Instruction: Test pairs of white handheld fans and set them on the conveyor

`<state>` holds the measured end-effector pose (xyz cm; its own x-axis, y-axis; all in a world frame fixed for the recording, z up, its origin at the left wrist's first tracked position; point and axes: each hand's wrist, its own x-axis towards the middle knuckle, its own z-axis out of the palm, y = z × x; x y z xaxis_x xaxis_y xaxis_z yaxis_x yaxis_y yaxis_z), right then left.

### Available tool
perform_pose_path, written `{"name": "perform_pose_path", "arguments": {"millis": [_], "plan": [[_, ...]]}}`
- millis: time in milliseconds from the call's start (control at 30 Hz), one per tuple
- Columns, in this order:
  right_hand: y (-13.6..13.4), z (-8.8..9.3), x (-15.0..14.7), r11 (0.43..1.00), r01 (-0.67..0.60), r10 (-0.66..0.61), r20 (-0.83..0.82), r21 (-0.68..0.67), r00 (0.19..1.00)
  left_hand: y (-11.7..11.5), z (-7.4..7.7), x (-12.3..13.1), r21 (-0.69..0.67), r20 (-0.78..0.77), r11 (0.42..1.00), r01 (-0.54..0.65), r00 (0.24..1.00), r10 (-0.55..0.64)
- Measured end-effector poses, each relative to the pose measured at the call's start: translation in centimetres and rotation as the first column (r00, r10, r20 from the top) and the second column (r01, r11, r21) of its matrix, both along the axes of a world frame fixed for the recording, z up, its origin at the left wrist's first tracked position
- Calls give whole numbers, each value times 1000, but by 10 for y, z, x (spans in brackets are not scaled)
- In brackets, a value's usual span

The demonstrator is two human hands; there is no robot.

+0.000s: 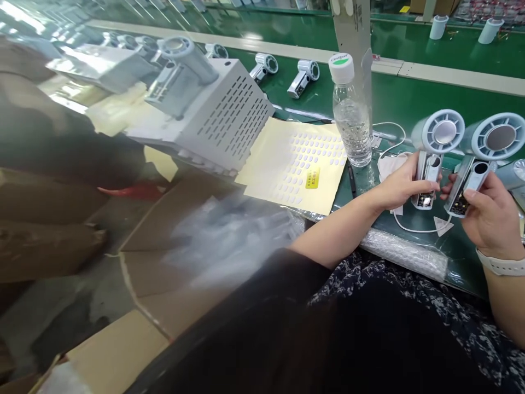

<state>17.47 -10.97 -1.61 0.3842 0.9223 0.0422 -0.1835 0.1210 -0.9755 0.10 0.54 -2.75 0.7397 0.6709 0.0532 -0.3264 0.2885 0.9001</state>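
Note:
Toward the right edge, my left hand (400, 186) is closed on the handle of a pale blue handheld fan (423, 134), its thumb across the open lower part where a circuit board shows. My right hand (490, 216) grips a second handheld fan (476, 137) by its handle, thumb near the exposed board. Both fans stand roughly upright side by side, round grilles facing me. A white cable (422, 231) loops below them on the green table (461, 257). One more pale blue fan part (514, 174) is partly hidden behind my right hand.
Left of my hands are a clear water bottle (353, 120), a black pen (351, 179) and a yellow sticker sheet (266, 164). A vented metal box (233, 117) carries a fan (184, 71). Further fans (304, 78) lie behind. A carton (151, 262) holds blurred plastic bags.

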Motion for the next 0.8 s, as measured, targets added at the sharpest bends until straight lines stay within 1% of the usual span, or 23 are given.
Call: {"name": "perform_pose_path", "arguments": {"millis": [100,233,300,367,500,667,800], "plan": [[0,2,-1,999,41,-41,-15,-12,999,0,0,0,21,-10,999,38,999,-37],[2,1,0,999,45,-45,-26,-7,999,-2,1,0,-26,24,990,140,990,-140],[3,-1,2,999,40,-40,-27,-1,999,-3,2,0,-44,40,985,169,985,-167],[3,-2,5,1000,27,-27,-29,-8,999,-3,3,0,-44,24,985,169,986,-168],[3,-2,7,999,5,-5,-12,-43,1000,-3,5,-3,6,-45,992,124,991,-124],[2,1,3,1000,13,-13,-16,-1,1000,-3,7,-3,7,8,991,133,991,-133],[3,1,3,1000,28,-28,19,-8,999,-3,8,-1,38,0,993,109,994,-109]]}}
